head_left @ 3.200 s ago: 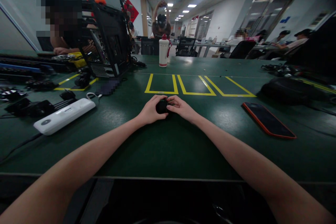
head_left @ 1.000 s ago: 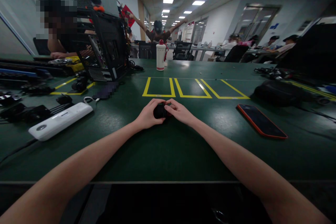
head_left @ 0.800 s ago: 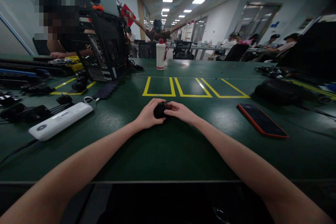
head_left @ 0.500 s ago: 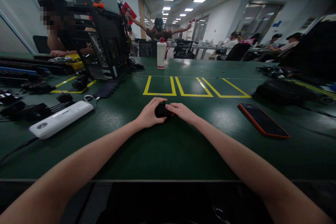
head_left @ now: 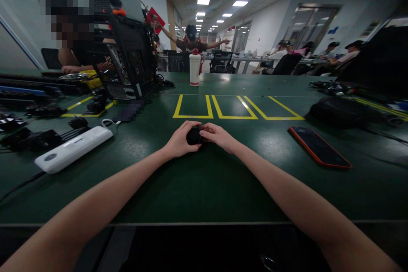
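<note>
A small black object (head_left: 193, 136) is between my hands, low over the middle of the green table (head_left: 204, 187). My left hand (head_left: 181, 140) curls round its left side, fingers over the far side and thumb along the near side. On its right end my right hand (head_left: 216, 134) has its thumb and fingers closed. The object's exact shape is hidden by the fingers. Just beyond the hands, three shapes of yellow tape (head_left: 193, 117) are stuck on the tabletop.
A white power strip (head_left: 75, 148) and an open computer case (head_left: 130, 59) are on the left. Behind the tape is a white bottle (head_left: 194, 70). To the right lie an orange-edged phone (head_left: 318, 146) and a black pouch (head_left: 344, 111). Several people sit further off.
My right hand's fingers have shifted on the black object, with the index finger now raised and bent more. The whole view has tilted slightly.
</note>
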`<move>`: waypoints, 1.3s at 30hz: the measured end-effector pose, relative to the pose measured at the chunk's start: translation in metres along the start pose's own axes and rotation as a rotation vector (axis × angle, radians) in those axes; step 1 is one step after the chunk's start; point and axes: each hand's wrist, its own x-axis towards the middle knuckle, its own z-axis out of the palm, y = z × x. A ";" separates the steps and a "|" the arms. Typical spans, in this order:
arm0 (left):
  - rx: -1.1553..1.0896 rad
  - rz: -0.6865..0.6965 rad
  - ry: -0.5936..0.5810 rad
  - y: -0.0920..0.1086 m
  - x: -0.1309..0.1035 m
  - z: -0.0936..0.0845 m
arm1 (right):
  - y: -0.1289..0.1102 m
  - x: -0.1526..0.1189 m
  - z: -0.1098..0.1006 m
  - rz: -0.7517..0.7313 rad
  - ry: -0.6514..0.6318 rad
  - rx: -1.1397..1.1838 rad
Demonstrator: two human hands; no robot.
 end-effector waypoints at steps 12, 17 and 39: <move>-0.005 -0.020 0.002 -0.003 0.000 0.001 | 0.002 -0.007 0.003 -0.174 0.032 -0.033; 0.002 -0.001 0.006 -0.002 0.001 0.000 | 0.005 -0.004 0.008 -0.128 0.117 0.010; 0.002 0.005 0.002 0.001 0.000 0.000 | 0.002 -0.006 0.011 -0.083 0.171 0.008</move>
